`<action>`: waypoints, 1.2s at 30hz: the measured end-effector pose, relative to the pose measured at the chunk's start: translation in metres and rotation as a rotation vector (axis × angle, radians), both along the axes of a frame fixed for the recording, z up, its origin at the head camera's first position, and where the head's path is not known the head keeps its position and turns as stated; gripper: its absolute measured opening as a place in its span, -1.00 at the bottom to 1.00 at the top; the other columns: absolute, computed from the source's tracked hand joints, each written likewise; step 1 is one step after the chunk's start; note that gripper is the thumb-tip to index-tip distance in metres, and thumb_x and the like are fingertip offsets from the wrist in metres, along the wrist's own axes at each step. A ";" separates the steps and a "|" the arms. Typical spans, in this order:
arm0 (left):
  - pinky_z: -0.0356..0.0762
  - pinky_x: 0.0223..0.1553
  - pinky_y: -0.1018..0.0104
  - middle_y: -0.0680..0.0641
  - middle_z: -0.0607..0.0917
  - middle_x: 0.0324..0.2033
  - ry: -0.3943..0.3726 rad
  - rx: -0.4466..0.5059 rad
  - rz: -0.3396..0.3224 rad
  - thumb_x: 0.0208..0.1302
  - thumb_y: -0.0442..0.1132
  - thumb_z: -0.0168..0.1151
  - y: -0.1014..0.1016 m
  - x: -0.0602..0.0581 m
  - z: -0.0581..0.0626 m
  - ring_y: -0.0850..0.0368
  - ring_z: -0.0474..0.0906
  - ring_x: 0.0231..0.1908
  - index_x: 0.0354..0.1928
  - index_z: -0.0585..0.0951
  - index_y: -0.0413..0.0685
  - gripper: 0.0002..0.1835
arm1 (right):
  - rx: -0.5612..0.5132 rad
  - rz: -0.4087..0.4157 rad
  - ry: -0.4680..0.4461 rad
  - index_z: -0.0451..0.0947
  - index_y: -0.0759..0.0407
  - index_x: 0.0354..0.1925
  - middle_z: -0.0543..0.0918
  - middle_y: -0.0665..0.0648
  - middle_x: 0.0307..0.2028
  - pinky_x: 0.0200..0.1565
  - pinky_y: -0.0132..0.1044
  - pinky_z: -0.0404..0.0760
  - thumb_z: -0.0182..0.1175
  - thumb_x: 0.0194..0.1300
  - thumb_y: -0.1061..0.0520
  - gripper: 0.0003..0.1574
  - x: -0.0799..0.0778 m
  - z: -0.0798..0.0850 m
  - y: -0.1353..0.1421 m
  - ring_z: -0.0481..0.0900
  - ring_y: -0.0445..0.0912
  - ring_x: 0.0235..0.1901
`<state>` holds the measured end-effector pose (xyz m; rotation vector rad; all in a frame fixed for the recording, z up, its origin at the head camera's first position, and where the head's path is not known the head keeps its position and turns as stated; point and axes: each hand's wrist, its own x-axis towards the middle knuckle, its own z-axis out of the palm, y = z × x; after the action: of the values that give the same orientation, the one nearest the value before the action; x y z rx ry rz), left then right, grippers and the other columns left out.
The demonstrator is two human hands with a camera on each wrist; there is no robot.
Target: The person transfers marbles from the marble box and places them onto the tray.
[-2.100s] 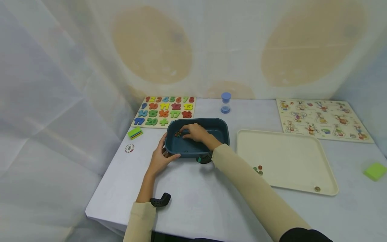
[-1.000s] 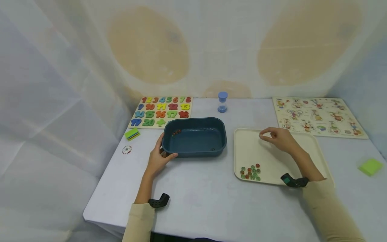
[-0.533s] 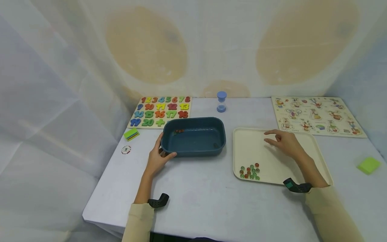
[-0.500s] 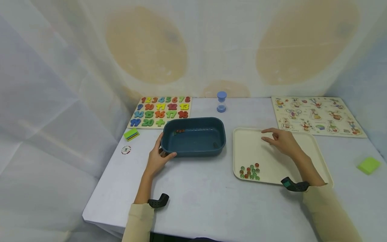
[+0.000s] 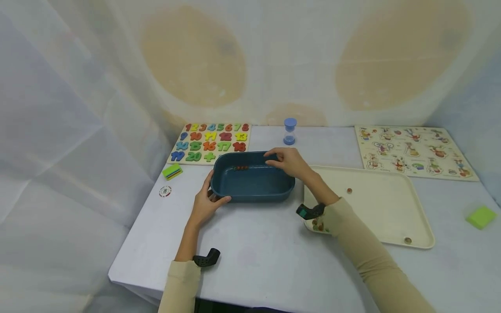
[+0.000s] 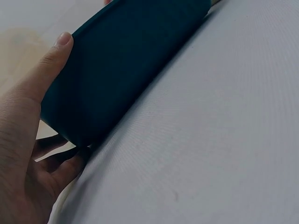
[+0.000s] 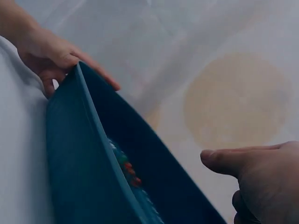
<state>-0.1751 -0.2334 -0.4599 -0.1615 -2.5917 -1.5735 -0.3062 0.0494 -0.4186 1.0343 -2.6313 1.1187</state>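
My left hand [image 5: 205, 203] grips the left end of a dark blue plastic basin [image 5: 250, 196], thumb on the front rim and fingers round the side. The left wrist view shows the fingertips under the basin's corner [image 6: 74, 133]. Above the basin's right half is my right hand [image 5: 288, 162], thumb and index finger held a little apart with nothing visible between them. Several small red marbles [image 5: 241, 168] lie inside by the back wall; the right wrist view also shows these marbles [image 7: 131, 173] with some green.
To the right lies a cream tray [image 5: 383, 208] with a red marble [image 5: 349, 190], another marble [image 5: 408, 240] and a cluster partly behind my right sleeve. Behind are a number puzzle [image 5: 209, 145], an hourglass [image 5: 289, 131] and a picture board [image 5: 419, 152]. A green sponge [image 5: 481, 217] sits far right.
My right hand has gone from the basin to above the tray and back left over the basin. A red marble now shows mid-tray. The left hand has stayed on the basin.
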 end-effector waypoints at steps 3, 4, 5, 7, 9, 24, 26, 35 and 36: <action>0.42 0.03 -0.01 -0.25 0.13 0.30 0.005 -0.007 -0.003 0.00 -0.13 0.36 -0.001 -0.001 -0.001 -0.28 0.29 0.14 0.40 -0.08 0.08 0.01 | 0.080 0.020 -0.061 0.60 0.13 -0.11 0.22 0.00 -0.79 -0.65 -0.38 0.14 0.22 0.14 0.02 -0.65 -0.012 -0.005 -0.030 0.11 -0.18 -0.75; 0.43 0.03 0.00 -0.24 0.14 0.30 0.004 -0.003 -0.002 0.00 -0.12 0.36 -0.001 -0.001 -0.001 -0.28 0.30 0.14 0.40 -0.07 0.09 0.01 | 0.113 0.021 -0.081 0.60 0.14 -0.11 0.28 0.05 -0.78 -0.64 -0.36 0.15 0.22 0.14 0.03 -0.65 -0.015 -0.008 -0.038 0.13 -0.17 -0.75; 0.43 0.03 0.00 -0.24 0.14 0.30 0.005 0.000 0.001 -0.01 -0.12 0.36 -0.001 -0.001 -0.001 -0.28 0.30 0.14 0.39 -0.06 0.10 0.00 | 0.151 0.020 -0.085 0.60 0.14 -0.11 0.39 0.06 -0.75 -0.62 -0.37 0.20 0.23 0.13 0.04 -0.65 -0.019 -0.010 -0.045 0.19 -0.18 -0.73; 0.42 0.03 0.00 -0.23 0.14 0.30 0.001 0.009 0.003 -0.02 -0.10 0.37 -0.001 -0.002 -0.002 -0.28 0.30 0.14 0.39 -0.05 0.12 0.01 | 0.227 0.011 -0.101 0.61 0.13 -0.10 0.59 0.10 -0.58 -0.56 -0.33 0.33 0.24 0.13 0.05 -0.66 -0.024 -0.017 -0.055 0.31 -0.18 -0.68; 0.42 0.02 -0.01 -0.23 0.15 0.30 -0.002 0.015 0.004 -0.03 -0.08 0.37 -0.002 -0.004 -0.006 -0.28 0.31 0.13 0.39 -0.05 0.14 0.01 | 0.281 0.004 -0.128 0.61 0.11 -0.11 0.67 0.11 -0.35 -0.34 -0.24 0.48 0.25 0.12 0.07 -0.67 -0.028 -0.023 -0.061 0.47 -0.14 -0.56; 0.46 0.02 0.14 0.04 0.18 0.30 0.003 -0.002 0.030 -0.12 0.11 0.38 -0.010 -0.015 -0.031 -0.10 0.36 0.13 0.36 -0.05 0.42 0.04 | 0.259 0.018 -0.131 0.63 0.03 -0.22 0.62 0.01 -0.45 -0.41 -0.33 0.46 0.22 0.14 0.02 -0.78 -0.031 -0.032 -0.064 0.47 -0.17 -0.50; 0.45 0.02 0.12 -0.02 0.19 0.30 -0.004 -0.004 0.030 -0.11 0.07 0.38 -0.006 -0.012 -0.023 -0.13 0.36 0.13 0.37 -0.05 0.34 0.04 | 0.175 0.020 -0.094 0.63 0.05 -0.23 0.48 0.00 -0.66 -0.56 -0.35 0.30 0.22 0.14 0.03 -0.78 -0.025 -0.023 -0.053 0.30 -0.17 -0.66; 0.47 0.01 0.14 0.00 0.17 0.31 -0.007 -0.004 0.035 -0.14 0.11 0.39 -0.011 -0.017 -0.032 -0.10 0.35 0.14 0.35 -0.06 0.46 0.04 | 0.031 -0.142 0.074 0.64 0.05 -0.24 0.18 -0.03 -0.80 -0.68 -0.35 0.10 0.23 0.12 -0.04 -0.73 0.011 0.010 0.068 0.06 -0.18 -0.75; 0.47 0.01 0.14 -0.02 0.16 0.31 -0.008 -0.007 0.033 -0.13 0.11 0.38 -0.012 -0.016 -0.031 -0.11 0.34 0.15 0.35 -0.07 0.46 0.04 | 0.045 -0.172 0.075 0.64 0.06 -0.23 0.19 -0.03 -0.80 -0.69 -0.34 0.10 0.22 0.13 -0.05 -0.72 0.014 0.008 0.086 0.07 -0.18 -0.75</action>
<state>-0.1913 -0.2455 -0.4912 -0.1128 -2.5927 -1.5569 -0.2920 0.1350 -0.4110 0.8210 -2.6378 0.9694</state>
